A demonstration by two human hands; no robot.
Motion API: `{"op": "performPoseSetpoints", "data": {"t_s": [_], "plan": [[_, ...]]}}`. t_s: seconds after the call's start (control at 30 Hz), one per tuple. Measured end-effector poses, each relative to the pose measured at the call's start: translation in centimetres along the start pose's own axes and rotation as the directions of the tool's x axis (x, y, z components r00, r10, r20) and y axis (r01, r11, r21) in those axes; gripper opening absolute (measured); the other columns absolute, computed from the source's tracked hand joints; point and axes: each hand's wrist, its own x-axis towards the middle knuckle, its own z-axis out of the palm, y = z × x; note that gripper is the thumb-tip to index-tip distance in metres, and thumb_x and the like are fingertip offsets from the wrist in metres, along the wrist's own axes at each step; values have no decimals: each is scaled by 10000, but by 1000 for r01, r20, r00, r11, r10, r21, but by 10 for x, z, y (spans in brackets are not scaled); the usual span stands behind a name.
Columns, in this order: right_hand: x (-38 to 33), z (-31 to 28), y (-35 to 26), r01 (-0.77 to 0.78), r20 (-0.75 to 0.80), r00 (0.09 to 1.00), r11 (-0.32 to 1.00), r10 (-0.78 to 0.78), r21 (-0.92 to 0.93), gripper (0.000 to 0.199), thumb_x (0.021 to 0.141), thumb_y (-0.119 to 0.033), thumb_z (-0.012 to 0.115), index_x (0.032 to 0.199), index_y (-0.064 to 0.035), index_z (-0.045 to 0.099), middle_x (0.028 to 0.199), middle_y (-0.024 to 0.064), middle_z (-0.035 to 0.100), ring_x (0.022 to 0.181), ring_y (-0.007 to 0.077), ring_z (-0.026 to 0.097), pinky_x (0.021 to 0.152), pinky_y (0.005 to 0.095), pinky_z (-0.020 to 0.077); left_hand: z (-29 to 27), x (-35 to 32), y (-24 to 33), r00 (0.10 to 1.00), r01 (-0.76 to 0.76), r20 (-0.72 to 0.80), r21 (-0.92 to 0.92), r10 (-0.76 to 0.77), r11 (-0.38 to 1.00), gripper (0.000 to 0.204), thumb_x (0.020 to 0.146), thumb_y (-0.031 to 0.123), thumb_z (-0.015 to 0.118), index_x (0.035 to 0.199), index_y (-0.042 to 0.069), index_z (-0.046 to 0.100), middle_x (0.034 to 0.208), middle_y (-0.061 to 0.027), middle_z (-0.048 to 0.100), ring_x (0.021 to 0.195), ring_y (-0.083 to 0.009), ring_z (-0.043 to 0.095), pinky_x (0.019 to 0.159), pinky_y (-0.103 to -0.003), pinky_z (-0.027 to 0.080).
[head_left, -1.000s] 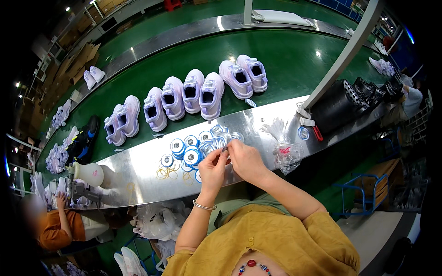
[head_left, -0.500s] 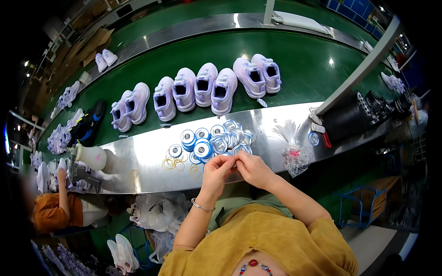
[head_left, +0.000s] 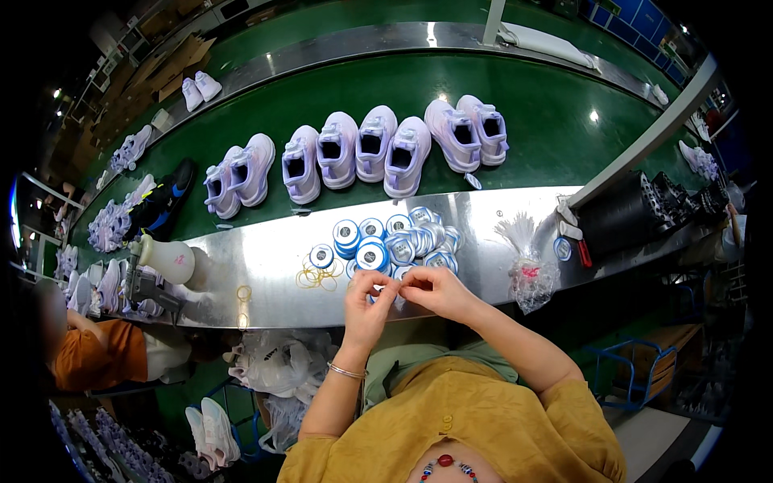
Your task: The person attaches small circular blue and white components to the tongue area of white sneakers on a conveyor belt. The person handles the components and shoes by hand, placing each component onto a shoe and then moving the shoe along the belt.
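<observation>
At the near edge of the metal table, my left hand point(head_left: 368, 306) and my right hand point(head_left: 441, 293) meet fingertip to fingertip. Both pinch with thumb and index finger; whatever lies between the tips is too small to make out. Just beyond them stand stacks of round blue-and-white tags point(head_left: 371, 256). To the right of these lies a loose heap of similar silvery round tags point(head_left: 427, 235). One round tag point(head_left: 321, 256) lies apart on the left, beside thin yellow loops point(head_left: 317, 277) like rubber bands.
White-lilac sneakers point(head_left: 338, 150) stand in a row on the green belt point(head_left: 535, 137). A clear plastic bag point(head_left: 531, 282) and a red-handled tool point(head_left: 584, 251) lie to the right. On the left are a whitish jar point(head_left: 172, 261) and a co-worker in an orange top point(head_left: 109, 354).
The view has shifted a little, so the table and shoes appear further right. My hands have come slightly nearer to me, and my fingertips look a little more apart.
</observation>
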Motion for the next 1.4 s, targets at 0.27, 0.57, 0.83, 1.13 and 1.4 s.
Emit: {"op": "performPoseSetpoints", "data": {"t_s": [0.27, 0.57, 0.83, 1.13, 1.4], "plan": [[12, -11, -2, -109, -118, 987, 994, 107, -18, 137, 853, -137, 656, 789, -22, 620, 631, -49, 529, 575, 26, 454, 525, 202, 362, -18, 51, -27, 973, 32, -217, 483, 84, 875, 314, 747, 187, 772, 900, -15, 586, 772, -62, 560, 708, -155, 530, 603, -279, 434], [17, -17, 7, -84, -150, 986, 996, 79, -27, 153, 856, -138, 652, 766, -19, 613, 618, -41, 535, 557, 30, 466, 494, 206, 352, -20, 63, -18, 951, 278, -115, -78, -286, 957, 159, 837, 104, 694, 853, -1, 576, 747, -21, 603, 605, -59, 517, 525, -189, 417], [29, -14, -23, -15, -234, 972, 993, -13, -115, 169, 839, -159, 637, 800, 5, 624, 566, 9, 527, 527, 67, 448, 497, 262, 361, -5, 53, 9, 973, 199, -59, -275, -224, 940, 110, 893, 62, 600, 972, -4, 562, 835, -62, 645, 686, -87, 598, 538, -224, 529], [37, -13, -36, 34, -308, 944, 963, -119, -268, 154, 840, -158, 615, 803, -8, 621, 586, 107, 575, 498, 183, 531, 491, 319, 397, 14, 47, 25, 991, 71, -98, -239, -96, 969, 88, 898, 21, 581, 958, -35, 550, 828, -71, 654, 688, -88, 619, 555, -223, 553], [43, -11, -26, 166, -266, 929, 934, -255, -317, 138, 865, -149, 579, 843, -16, 607, 651, 124, 615, 582, 262, 604, 526, 356, 442, 20, 47, 18, 991, 62, -88, -380, -102, 923, 101, 897, 45, 610, 929, -51, 606, 898, -90, 672, 799, -130, 637, 761, -258, 530]]}}
